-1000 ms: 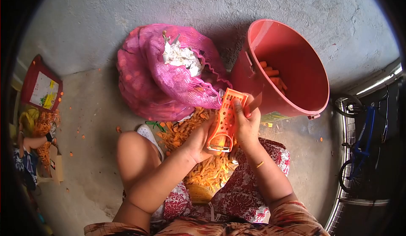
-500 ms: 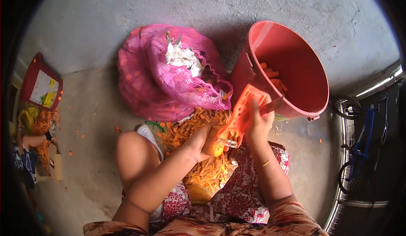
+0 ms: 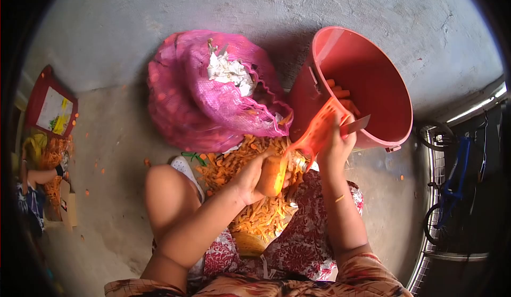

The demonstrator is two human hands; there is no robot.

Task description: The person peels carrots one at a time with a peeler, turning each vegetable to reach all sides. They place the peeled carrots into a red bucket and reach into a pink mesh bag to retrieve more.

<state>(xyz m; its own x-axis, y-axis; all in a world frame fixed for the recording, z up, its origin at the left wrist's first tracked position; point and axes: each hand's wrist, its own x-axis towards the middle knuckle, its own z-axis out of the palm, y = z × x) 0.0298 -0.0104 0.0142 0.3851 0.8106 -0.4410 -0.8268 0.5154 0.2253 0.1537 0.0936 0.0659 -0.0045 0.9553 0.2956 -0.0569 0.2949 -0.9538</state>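
Note:
My left hand is closed around a thick orange carrot, its side bright where the skin is off. In my right hand is an orange plastic peeler with holes in its body; its metal end lies just right of the carrot. A knife also sticks out of the right fist, blade pointing right. Below both hands, a heap of carrot peelings lies between my legs.
A pink mesh bag full of carrots leans by the wall, white scraps on it. Beside it, a red bucket holds several peeled carrots. Another person's arm shows at far left. A blue bicycle stands right.
My right hand has moved slightly right with the peeler and knife, and the peeler's metal end has come away from the carrot's top. The carrot has turned more upright in my left hand.

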